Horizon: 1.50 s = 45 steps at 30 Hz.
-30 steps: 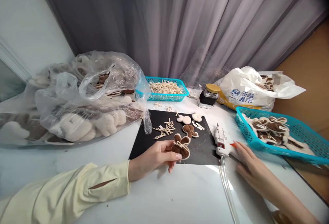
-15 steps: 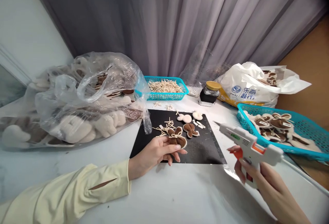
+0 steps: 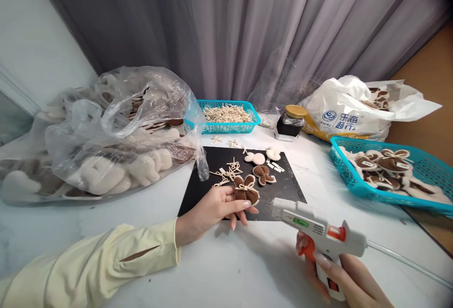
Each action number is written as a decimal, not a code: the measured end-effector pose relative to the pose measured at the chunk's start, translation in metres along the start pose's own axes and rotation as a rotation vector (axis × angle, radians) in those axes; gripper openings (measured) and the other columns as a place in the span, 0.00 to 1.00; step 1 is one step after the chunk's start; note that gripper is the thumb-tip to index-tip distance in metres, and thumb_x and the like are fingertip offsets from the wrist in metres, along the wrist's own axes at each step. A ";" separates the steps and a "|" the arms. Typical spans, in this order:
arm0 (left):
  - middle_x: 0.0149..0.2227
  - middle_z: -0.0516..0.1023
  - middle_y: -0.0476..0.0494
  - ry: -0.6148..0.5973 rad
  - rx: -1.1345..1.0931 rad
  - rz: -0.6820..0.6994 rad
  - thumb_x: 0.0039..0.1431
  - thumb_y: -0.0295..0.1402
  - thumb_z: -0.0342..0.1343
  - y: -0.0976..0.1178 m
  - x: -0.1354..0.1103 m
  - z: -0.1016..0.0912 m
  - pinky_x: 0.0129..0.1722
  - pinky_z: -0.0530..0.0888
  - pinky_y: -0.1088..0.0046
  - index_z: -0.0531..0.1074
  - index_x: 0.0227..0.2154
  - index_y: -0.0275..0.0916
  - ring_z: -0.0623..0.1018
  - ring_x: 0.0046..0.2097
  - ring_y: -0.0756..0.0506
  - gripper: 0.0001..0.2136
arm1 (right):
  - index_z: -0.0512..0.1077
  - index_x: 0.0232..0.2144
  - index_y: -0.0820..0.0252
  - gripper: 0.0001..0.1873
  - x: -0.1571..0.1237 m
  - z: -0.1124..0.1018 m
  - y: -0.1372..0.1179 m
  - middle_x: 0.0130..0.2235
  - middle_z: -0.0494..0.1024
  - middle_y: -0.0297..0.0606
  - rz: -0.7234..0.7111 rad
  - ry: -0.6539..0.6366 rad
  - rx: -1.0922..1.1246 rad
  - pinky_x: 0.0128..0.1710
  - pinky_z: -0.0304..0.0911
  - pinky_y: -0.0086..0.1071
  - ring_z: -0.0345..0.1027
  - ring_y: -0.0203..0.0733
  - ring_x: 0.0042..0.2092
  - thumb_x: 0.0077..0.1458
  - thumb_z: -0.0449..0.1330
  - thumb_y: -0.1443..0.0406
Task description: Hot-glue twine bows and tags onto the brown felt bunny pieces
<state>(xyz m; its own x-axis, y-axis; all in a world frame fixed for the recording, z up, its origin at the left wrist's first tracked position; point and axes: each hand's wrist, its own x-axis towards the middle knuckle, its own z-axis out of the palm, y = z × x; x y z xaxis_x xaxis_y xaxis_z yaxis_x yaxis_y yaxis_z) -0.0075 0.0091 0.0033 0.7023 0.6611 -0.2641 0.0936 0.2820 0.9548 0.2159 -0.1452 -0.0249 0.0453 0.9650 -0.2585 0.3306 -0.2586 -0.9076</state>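
My left hand (image 3: 212, 211) rests at the near edge of a black mat (image 3: 279, 195) and pinches a brown plush bow piece (image 3: 246, 192) with a cream string bow on it. My right hand (image 3: 339, 275) grips the handle of a white glue gun (image 3: 314, 228), its nozzle pointing left toward the piece, a short gap away. On the mat behind lie another brown bow piece (image 3: 264, 174), cream plush pieces (image 3: 256, 158) and several loose string bows (image 3: 228, 173).
A big clear bag of plush pieces (image 3: 106, 143) fills the left. A teal basket of string bows (image 3: 228, 117) and a dark jar (image 3: 292, 123) stand at the back. A white printed bag (image 3: 350, 112) and a teal basket of finished pieces (image 3: 389, 171) are at the right.
My right hand picked the glue gun up off the table and swung it left and down toward the piece. My left hand drew the brown bow piece slightly nearer.
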 end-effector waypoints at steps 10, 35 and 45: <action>0.37 0.79 0.35 -0.015 0.034 0.007 0.53 0.34 0.58 0.001 0.000 0.001 0.19 0.67 0.81 0.73 0.38 0.31 0.75 0.26 0.52 0.13 | 0.63 0.22 0.55 0.20 0.001 0.002 0.002 0.23 0.66 0.35 -0.021 -0.073 0.027 0.31 0.61 0.33 0.63 0.43 0.30 0.58 0.46 0.52; 0.36 0.79 0.37 -0.001 0.036 -0.011 0.52 0.34 0.58 -0.002 0.002 -0.002 0.18 0.67 0.82 0.73 0.38 0.32 0.75 0.26 0.52 0.12 | 0.55 0.17 0.56 0.25 0.000 0.006 0.000 0.23 0.65 0.34 -0.019 -0.025 -0.034 0.32 0.58 0.30 0.59 0.39 0.28 0.59 0.42 0.48; 0.35 0.80 0.36 -0.011 0.024 0.012 0.53 0.33 0.58 -0.002 0.003 -0.003 0.18 0.68 0.84 0.72 0.39 0.31 0.75 0.25 0.53 0.12 | 0.66 0.28 0.57 0.22 0.002 0.007 -0.001 0.22 0.65 0.32 -0.018 0.007 0.012 0.32 0.59 0.30 0.62 0.40 0.28 0.59 0.43 0.49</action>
<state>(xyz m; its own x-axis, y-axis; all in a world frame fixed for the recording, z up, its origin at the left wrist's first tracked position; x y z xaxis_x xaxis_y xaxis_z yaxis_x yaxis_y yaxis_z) -0.0078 0.0127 -0.0002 0.7112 0.6566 -0.2513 0.1020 0.2574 0.9609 0.2094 -0.1434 -0.0265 0.0456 0.9697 -0.2398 0.3197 -0.2416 -0.9162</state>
